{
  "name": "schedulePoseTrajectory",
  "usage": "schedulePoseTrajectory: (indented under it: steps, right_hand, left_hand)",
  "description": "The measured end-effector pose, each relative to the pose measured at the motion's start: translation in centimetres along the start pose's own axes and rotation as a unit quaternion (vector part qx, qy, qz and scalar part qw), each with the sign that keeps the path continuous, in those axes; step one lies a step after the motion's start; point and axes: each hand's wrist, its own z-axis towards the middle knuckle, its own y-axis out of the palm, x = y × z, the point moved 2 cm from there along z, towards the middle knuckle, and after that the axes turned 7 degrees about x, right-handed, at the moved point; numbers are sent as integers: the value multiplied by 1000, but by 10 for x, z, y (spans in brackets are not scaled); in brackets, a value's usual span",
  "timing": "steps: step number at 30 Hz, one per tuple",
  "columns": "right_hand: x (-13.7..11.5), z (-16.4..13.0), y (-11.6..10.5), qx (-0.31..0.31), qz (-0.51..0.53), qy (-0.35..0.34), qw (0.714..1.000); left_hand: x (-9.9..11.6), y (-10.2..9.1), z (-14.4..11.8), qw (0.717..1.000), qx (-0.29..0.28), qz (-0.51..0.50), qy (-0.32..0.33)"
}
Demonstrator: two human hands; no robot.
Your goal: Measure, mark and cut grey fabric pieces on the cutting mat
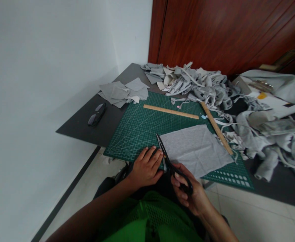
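My right hand [187, 193] grips the black handles of a pair of scissors [171, 167]. Their blades point away from me along the left edge of a light grey cloth piece [193, 146]. The cloth lies on a green cutting mat [134, 131], and its near edge reaches past the mat's front. Just left of the blades, my left hand [147, 167] rests with its fingers stretched out flat near the mat's front edge. A narrow strip of cloth shows between the left fingertips and the scissors; whether those fingers touch it is hard to see.
One wooden ruler [171, 112] lies across the mat, another [216, 127] right of the cloth. Flat grey scraps [124, 90] sit at the back left, near dark glasses [97, 115]. Heaped scraps [195, 80] line the back and right, beside a white box [270, 97]. A wall bounds the left.
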Motion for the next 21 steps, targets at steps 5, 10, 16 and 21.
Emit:
schedulePoseTrajectory:
  steps: [5, 10, 16, 21]
  right_hand:
    - [-2, 0, 0, 1, -5, 2, 1000]
    - [-3, 0, -1, 1, -10, 3, 1000]
    - [0, 1, -2, 4, -19, 4, 1000]
    - [0, 0, -2, -16, 4, -2, 1000]
  left_hand:
    - [0, 0, 0, 1000, 8, 4, 4]
    - [1, -1, 1, 1000, 20, 4, 5]
    - [0, 1, 0, 1000, 24, 7, 3]
    - [0, 2, -1, 1000, 15, 10, -8]
